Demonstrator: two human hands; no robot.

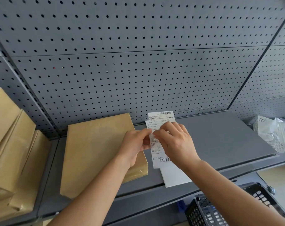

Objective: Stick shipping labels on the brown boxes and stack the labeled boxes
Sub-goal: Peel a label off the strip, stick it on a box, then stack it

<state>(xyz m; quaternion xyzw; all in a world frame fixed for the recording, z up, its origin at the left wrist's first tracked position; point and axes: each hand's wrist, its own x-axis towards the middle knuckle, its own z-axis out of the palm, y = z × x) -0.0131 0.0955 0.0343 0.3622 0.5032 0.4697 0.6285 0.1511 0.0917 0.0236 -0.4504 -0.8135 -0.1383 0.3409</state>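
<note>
A flat brown box (96,150) lies on the grey shelf (220,136), with no label on its top. Just right of it I hold a white shipping label (158,149) with barcodes above the shelf. My left hand (135,144) pinches its left edge. My right hand (176,141) pinches the same sheet near the top, fingertips almost touching the left ones. Under it lie a blank white backing sheet (176,176) and another printed label (163,116) against the pegboard. A leaning pile of brown boxes (13,152) stands at the far left.
A grey pegboard wall (138,62) backs the shelf. A white mesh basket with clear plastic (275,134) sits at the right end of the shelf. A black plastic basket (228,207) is below the shelf edge at the lower right.
</note>
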